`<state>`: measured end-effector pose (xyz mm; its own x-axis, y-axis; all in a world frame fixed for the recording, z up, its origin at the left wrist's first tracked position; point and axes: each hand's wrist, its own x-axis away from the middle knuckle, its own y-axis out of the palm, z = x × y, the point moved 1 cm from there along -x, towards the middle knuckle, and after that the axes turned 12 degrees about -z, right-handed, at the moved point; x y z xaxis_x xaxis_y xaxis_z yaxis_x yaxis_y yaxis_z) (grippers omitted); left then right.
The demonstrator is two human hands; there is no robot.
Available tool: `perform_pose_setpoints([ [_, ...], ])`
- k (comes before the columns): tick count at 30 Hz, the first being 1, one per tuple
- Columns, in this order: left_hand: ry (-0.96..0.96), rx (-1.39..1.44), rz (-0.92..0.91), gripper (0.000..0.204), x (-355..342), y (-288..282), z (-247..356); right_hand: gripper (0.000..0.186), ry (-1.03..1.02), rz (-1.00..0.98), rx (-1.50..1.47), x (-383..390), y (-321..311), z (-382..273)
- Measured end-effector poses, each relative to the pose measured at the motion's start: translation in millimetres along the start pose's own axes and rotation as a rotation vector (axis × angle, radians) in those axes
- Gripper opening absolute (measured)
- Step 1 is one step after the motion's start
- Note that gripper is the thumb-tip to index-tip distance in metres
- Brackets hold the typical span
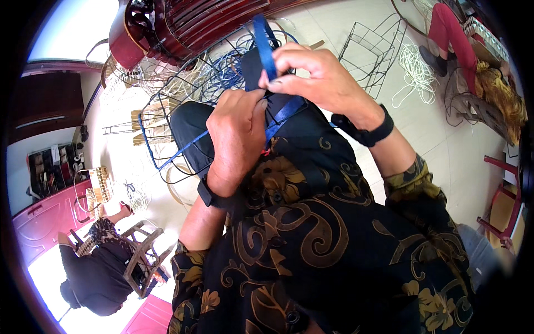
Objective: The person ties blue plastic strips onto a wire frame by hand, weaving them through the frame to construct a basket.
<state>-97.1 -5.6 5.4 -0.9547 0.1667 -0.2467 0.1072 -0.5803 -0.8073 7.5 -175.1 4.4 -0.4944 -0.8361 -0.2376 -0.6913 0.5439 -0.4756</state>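
A black wire frame point(143, 121) lies across my lap, with blue strip wound along some of its rods. My left hand point(239, 125) is closed over the frame, thumb against the curled fingers; a blue-wrapped rod runs into it from the left. Just beyond, my right hand point(322, 75) pinches a flat blue strip point(263, 44) between thumb and fingers. That strip loops upward past the fingertips. Another stretch of blue band point(285, 116) slants under my hands across my dark trousers. The spot between the two thumbs is partly hidden by the fingers.
Tangled blue and pale strands point(214, 72) cover the floor ahead, beside dark red wooden furniture point(183, 25). Another wire frame point(374, 50) and a white coil point(417, 75) lie to the right. Other people sit at far right and lower left, one on a wooden stool point(142, 256).
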Motion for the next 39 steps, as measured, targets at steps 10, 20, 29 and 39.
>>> perform_pose_setpoints([
  [10,-0.059,0.073,-0.065,0.011,-6,-7,0,0.008,0.052,0.347,-0.836,59,-2,-7],
  [20,-0.164,0.357,-0.434,0.021,-16,-29,-10,0.01,0.22,0.354,-1.285,57,39,-16],
  [29,-0.02,0.478,-0.579,0.032,-19,-40,-22,0.013,0.41,0.426,-1.094,46,56,-25],
  [39,0.118,0.367,-0.461,0.032,-16,-32,-31,0.013,0.451,0.515,-0.993,40,63,-25],
])
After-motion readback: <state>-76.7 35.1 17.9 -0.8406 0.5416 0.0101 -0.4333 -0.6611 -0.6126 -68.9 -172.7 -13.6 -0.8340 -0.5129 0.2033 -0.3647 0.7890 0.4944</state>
